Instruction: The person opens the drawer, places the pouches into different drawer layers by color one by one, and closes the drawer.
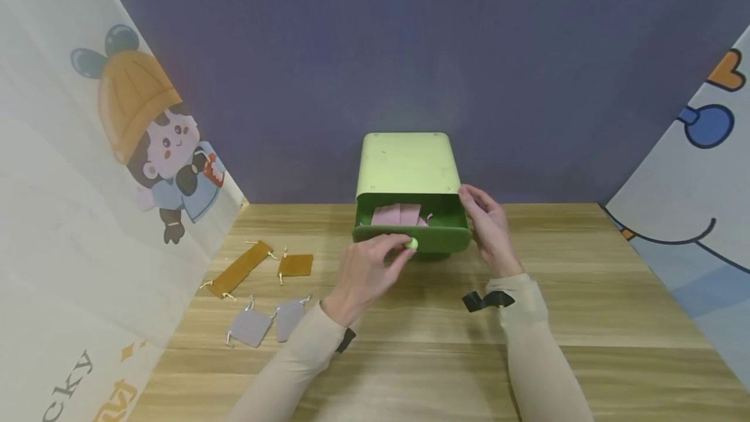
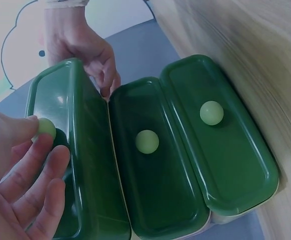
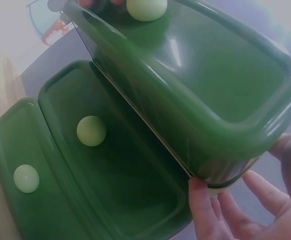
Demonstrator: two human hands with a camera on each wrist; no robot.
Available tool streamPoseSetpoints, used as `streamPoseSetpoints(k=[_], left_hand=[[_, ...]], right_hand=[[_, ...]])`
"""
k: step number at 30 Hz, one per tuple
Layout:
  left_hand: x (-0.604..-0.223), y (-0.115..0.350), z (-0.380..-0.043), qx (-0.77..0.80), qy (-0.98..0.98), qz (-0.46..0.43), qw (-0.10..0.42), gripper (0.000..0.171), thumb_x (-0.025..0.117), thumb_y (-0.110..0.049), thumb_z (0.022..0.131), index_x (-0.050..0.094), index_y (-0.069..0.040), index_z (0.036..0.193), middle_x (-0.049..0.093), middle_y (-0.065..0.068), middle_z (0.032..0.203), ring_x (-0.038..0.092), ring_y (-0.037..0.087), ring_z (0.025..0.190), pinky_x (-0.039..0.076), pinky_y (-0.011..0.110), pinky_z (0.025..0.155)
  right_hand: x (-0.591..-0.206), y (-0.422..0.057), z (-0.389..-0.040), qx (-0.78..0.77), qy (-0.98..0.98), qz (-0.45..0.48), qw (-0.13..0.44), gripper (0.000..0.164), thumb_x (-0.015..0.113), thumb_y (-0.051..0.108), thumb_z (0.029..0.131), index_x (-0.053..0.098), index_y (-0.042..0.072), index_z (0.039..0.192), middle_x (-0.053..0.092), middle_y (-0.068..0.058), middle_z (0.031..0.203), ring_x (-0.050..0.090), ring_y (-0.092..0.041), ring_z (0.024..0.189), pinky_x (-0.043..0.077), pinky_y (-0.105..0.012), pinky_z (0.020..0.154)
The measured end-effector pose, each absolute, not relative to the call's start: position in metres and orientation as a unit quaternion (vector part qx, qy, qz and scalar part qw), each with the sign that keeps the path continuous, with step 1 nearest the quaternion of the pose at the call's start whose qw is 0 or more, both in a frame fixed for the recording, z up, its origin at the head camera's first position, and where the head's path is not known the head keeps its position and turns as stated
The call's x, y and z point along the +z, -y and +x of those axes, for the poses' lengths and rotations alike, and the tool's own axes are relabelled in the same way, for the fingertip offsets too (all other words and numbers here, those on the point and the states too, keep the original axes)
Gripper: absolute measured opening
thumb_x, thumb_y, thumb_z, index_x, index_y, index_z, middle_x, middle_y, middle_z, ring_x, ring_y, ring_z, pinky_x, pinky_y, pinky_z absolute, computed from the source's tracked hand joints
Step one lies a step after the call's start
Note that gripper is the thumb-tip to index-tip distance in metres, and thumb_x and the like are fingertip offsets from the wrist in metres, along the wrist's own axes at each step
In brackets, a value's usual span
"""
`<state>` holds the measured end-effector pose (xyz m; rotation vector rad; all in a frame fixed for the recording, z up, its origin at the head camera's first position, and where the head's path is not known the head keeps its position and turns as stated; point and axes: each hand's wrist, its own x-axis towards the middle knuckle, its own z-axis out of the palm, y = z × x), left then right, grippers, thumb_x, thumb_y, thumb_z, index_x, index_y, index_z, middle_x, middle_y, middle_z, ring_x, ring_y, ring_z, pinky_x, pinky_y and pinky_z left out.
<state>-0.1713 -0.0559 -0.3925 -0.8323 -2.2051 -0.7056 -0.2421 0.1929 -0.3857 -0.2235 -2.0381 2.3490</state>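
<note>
A small drawer cabinet (image 1: pixel 410 161) with a pale green shell stands against the back wall. Its top drawer (image 1: pixel 445 239), dark green, is pulled out, and folded pink cloth (image 1: pixel 397 215) lies inside. My left hand (image 1: pixel 369 269) pinches the round light green knob (image 1: pixel 412 243) of that drawer between thumb and forefinger. At the cabinet's right front edge, my right hand (image 1: pixel 492 230) grips the shell, its fingertips (image 3: pixel 199 187) at the side below the top drawer. In the left wrist view the middle drawer (image 2: pixel 160 190) and bottom drawer (image 2: pixel 230 160) are pushed in.
On the left of the wooden table (image 1: pixel 422 357) lie two mustard drawstring pouches, a long one (image 1: pixel 241 270) and a small one (image 1: pixel 295 265). Nearer are two grey pouches (image 1: pixel 250 326), one partly behind the left sleeve. A dark blue wall (image 1: pixel 410 51) rises behind; printed panels (image 1: pixel 58 168) flank the table.
</note>
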Motion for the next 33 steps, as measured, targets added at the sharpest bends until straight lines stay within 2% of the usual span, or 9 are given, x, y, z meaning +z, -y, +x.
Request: streamPoseSetpoints(k=[6,14,19,22,27,33], left_hand=[[-0.394,0.056,-0.174,-0.266,0.848,-0.317,0.333,0.016,0.085,-0.021,0.091,0.081,-0.014,0.105,0.082,-0.002,0.09,0.068,0.005,0.061,0.034,0.007,0.05],[-0.394,0.055,-0.181,-0.275,0.851,-0.309,0.325,0.018,0.083,-0.021,0.094,0.079,-0.012,0.109,0.083,-0.001,0.092,0.064,0.005,0.057,0.029,0.008,0.046],[-0.395,0.054,-0.185,-0.274,0.858,-0.304,0.311,0.018,0.082,-0.021,0.095,0.078,-0.013,0.111,0.083,-0.001,0.094,0.063,0.004,0.058,0.029,0.009,0.045],[-0.396,0.054,-0.186,-0.272,0.862,-0.3,0.305,0.019,0.081,-0.022,0.096,0.077,-0.013,0.113,0.083,-0.001,0.096,0.061,0.003,0.057,0.029,0.009,0.045],[-0.396,0.054,-0.188,-0.278,0.86,-0.298,0.308,0.02,0.082,-0.022,0.095,0.077,-0.012,0.112,0.083,0.0,0.095,0.066,0.007,0.059,0.029,0.009,0.045],[-0.396,0.053,-0.189,-0.286,0.857,-0.297,0.31,0.019,0.082,-0.021,0.095,0.077,-0.013,0.111,0.083,0.0,0.096,0.073,0.01,0.065,0.027,0.01,0.044]], right_hand=[[-0.387,-0.194,-0.241,0.759,0.648,-0.063,0.006,0.073,0.068,0.049,0.102,0.046,0.011,0.16,0.055,0.005,0.141,0.057,-0.01,0.117,0.057,-0.016,0.07],[-0.387,-0.194,-0.243,0.741,0.669,-0.064,0.002,0.077,0.069,0.056,0.099,0.046,0.015,0.161,0.048,-0.005,0.158,0.054,-0.013,0.125,0.057,-0.019,0.071],[-0.387,-0.194,-0.243,0.747,0.661,-0.067,0.003,0.075,0.07,0.054,0.099,0.048,0.015,0.16,0.052,-0.001,0.152,0.056,-0.013,0.123,0.058,-0.02,0.074],[-0.386,-0.194,-0.242,0.744,0.665,-0.068,0.002,0.076,0.069,0.055,0.099,0.048,0.016,0.16,0.051,-0.003,0.155,0.055,-0.012,0.124,0.058,-0.019,0.075],[-0.386,-0.194,-0.242,0.737,0.672,-0.072,0.001,0.076,0.068,0.058,0.099,0.048,0.018,0.16,0.048,-0.003,0.159,0.053,-0.013,0.123,0.053,-0.019,0.071],[-0.387,-0.195,-0.242,0.733,0.676,-0.072,-0.002,0.076,0.067,0.058,0.099,0.047,0.019,0.161,0.043,-0.005,0.166,0.044,-0.024,0.143,0.053,-0.022,0.078]])
